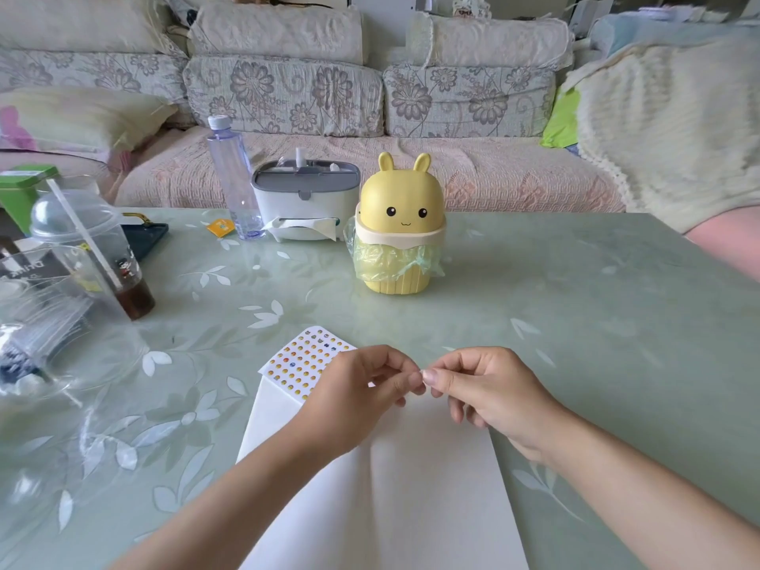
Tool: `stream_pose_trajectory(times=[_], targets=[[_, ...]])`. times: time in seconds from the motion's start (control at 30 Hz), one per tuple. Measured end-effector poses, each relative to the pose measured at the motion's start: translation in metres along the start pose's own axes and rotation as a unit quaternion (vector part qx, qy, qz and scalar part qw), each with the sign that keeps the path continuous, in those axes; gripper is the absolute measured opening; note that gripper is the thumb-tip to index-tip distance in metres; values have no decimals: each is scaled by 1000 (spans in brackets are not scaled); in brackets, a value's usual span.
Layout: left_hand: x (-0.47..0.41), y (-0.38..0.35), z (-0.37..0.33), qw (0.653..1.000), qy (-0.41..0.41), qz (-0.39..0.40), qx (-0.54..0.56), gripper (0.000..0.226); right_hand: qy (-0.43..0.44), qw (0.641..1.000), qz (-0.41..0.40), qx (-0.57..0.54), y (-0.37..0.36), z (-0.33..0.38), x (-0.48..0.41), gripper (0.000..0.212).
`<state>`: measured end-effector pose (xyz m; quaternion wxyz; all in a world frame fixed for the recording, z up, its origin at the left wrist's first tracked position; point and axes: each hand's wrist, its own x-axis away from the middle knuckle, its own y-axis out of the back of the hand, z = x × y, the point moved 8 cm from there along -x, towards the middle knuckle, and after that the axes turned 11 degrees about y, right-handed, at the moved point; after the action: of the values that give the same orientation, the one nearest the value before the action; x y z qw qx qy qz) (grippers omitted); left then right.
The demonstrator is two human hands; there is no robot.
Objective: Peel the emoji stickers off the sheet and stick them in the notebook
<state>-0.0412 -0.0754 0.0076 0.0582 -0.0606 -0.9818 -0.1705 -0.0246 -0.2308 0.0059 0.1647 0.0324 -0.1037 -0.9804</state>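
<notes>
Pinching one tiny pale scrap [421, 370] between them, left hand [357, 399] and right hand [495, 388] meet above the open notebook [432, 495].

A whitish sticker [420, 370] showed between the fingers [446, 376]. Under them the notebook [432, 487] was plain white. Left of them the sticker sheet [306, 359] carried rows of mostly yellow emoji. Beyond them the bin [401, 199] was yellow and the table [575, 302] pale green with white leaves.

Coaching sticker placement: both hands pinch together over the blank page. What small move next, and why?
Probably lower the tiny piece onto the notebook and press it: left hand and right hand both pinch it just above the blank page, near the sticker sheet.
</notes>
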Motion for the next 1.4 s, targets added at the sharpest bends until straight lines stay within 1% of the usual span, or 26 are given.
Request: stream_pose_trajectory(times=[0.13, 0.33, 0.43, 0.6, 0.7, 0.73, 0.77, 0.8, 0.83, 0.87, 0.9, 0.93, 0.97, 1.0, 1.1, 1.2, 1.27, 1.4], targets=[[-4, -8, -1, 1000, 0, 2, 4, 3, -11, 1000, 6, 0, 8, -4, 1, 11], [-6, -13, -1, 1000, 3, -9, -29, 11, -9, 1000, 1, -3, 15, -6, 2, 11], [-6, -12, -2, 1000, 14, -17, -20, 12, -3, 1000, 3, -16, 15, -5, 2, 7], [-9, -11, -2, 999, 41, -31, -2, 11, 0, 1000, -17, -2, 18, -8, -1, 10], [-11, -16, -2, 998, 49, -15, 33, 10, -10, 1000, -12, -12, 18, -12, -3, 11], [-13, -17, -1, 999, 46, -13, 25, 11, -15, 999, -28, -14, 22, -12, -5, 11], [-15, -16, 2, 999, 32, -24, -16, 12, -16, 998, -54, -4, 29, -14, -7, 11], [-17, -13, 4, 994, 1, -50, -98, 14, -10, 995, -85, 41, 40, -14, -9, 11], [-18, -12, 4, 976, -45, -76, -199, 18, 7, 986, -109, 126, 51, -14, -11, 12], [-18, -16, 5, 949, -87, -79, -294, 25, 28, 967, -117, 226, 59, -12, -12, 13], [-18, -22, 9, 922, -111, -64, -365, 36, 48, 943, -114, 310, 61, -12, -13, 14], [-18, -27, 14, 905, -114, -42, -408, 47, 72, 921, -108, 367, 60, -11, -12, 13], [-19, -31, 20, 896, -106, -26, -431, 55, 100, 904, -104, 403, 57, -11, -12, 14], [-20, -33, 23, 892, -100, -16, -440, 58, 128, 888, -97, 430, 54, -13, -12, 14], [-21, -36, 24, 889, -100, -8, -447, 52, 196, 850, -76, 482, 41, -19, -15, 14], [-23, -37, 27, 887, -90, -2, -454, 56, 247, 826, -80, 501, 33, -18, -15, 20], [-22, -37, 27, 887, -89, -1, -454, 57, 259, 819, -75, 507, 28, -18, -16, 21], [-23, -37, 28, 883, -94, 2, -460, 45, 238, 814, -39, 529, 25, -18, -23, 14]])
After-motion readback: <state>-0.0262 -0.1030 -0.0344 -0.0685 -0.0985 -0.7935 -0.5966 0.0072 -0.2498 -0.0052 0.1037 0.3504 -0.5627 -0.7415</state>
